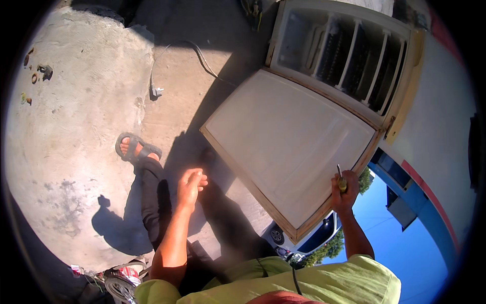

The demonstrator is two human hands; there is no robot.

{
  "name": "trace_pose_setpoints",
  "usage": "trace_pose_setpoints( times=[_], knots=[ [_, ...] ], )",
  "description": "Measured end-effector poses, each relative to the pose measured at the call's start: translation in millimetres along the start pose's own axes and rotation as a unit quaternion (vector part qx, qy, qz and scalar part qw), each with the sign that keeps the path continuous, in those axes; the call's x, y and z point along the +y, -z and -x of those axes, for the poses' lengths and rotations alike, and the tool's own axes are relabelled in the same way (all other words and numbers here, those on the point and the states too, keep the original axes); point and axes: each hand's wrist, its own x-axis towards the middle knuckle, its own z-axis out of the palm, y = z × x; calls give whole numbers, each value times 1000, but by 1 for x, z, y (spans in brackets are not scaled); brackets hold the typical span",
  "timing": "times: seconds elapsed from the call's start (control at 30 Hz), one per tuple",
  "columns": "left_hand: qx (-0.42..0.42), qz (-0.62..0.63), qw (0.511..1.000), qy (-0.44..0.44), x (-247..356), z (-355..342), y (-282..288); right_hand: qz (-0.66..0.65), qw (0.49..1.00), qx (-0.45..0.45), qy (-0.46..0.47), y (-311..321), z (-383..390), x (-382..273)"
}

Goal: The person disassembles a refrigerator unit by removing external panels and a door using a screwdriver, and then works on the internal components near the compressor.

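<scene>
An old white refrigerator (276, 55) with rust-brown edges has its door (288, 147) swung wide, the flat pale panel facing me. At the door's right edge, my right hand (345, 201) is closed round a screwdriver (342, 184) with a yellowish handle, its metal shaft pointing up and away from me. That hand is at the door's rim; whether its fingers also grip the rim I cannot tell. My left hand (191, 187) is raised left of the door, apart from it, with fingers curled together. What lies inside those fingers, if anything, is hidden.
Inside the refrigerator cabinet, several pale shelf bars (349, 55) cross a dark interior. A grey cord with a plug (156, 92) lies on the ground, left of the door. Small loose parts (45, 72) are on the concrete at far left. A parked car (319, 235) shows beyond the door.
</scene>
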Motion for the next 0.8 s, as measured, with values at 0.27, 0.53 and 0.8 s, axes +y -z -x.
trace_pose_setpoints(
  times=[0.27,0.53,0.8],
  knots=[
    [-33,14,999,-5,6,1,-14,-46,992,84,-81,-12,10,5],
    [-33,57,998,16,18,1,-1,-124,976,113,-140,-12,14,18],
    [-26,86,996,25,23,-2,10,-204,939,149,-236,-7,-13,-6]
  ],
)
